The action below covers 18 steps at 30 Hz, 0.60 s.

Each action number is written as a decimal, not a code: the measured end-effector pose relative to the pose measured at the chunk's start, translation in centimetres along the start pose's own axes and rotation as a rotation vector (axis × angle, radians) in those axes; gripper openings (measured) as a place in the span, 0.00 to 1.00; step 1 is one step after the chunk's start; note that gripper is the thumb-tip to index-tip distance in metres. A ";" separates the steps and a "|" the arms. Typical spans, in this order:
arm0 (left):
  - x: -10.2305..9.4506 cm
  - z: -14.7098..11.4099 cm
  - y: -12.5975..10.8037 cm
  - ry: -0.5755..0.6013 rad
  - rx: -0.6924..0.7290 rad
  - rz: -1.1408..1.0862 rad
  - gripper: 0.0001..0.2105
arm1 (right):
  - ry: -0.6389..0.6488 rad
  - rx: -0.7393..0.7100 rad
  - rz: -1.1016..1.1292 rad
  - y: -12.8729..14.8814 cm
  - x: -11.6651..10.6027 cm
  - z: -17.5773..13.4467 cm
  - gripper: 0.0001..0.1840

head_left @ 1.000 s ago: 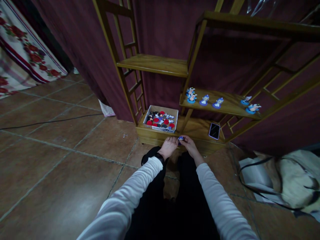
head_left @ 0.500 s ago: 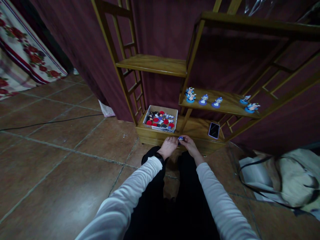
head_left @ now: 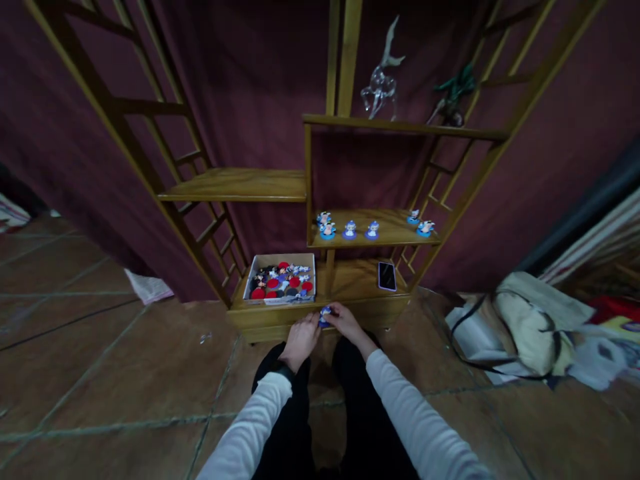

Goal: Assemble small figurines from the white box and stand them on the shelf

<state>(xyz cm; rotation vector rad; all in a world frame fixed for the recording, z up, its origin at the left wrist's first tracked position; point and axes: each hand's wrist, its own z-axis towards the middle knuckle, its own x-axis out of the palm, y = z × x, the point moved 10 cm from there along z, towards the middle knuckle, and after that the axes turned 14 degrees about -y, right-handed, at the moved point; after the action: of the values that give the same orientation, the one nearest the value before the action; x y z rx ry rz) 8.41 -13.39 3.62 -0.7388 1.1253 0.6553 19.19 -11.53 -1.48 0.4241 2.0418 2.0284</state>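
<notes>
As both hands (head_left: 303, 335) hold it, the figurine (head_left: 325, 317) points head upward, near vertical.

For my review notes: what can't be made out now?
- Head view: held figurine, partly covered by right hand, too small for detail.
- Head view: whether left hand also holds it; palm hidden by its back.
- Head view: pieces in box, overlapping, too small to count.
- Head view: red item, cut off by right edge.
</notes>
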 end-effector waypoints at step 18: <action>1.7 0.5 1.3 0.045 -0.061 -0.038 0.19 | -0.139 -0.235 0.039 9.6 -9.3 3.0 0.17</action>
<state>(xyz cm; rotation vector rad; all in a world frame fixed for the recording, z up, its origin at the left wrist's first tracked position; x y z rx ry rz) 8.11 -12.07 1.88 -0.8287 1.1339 0.6462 29.31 -12.07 7.74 0.5450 1.7042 2.1631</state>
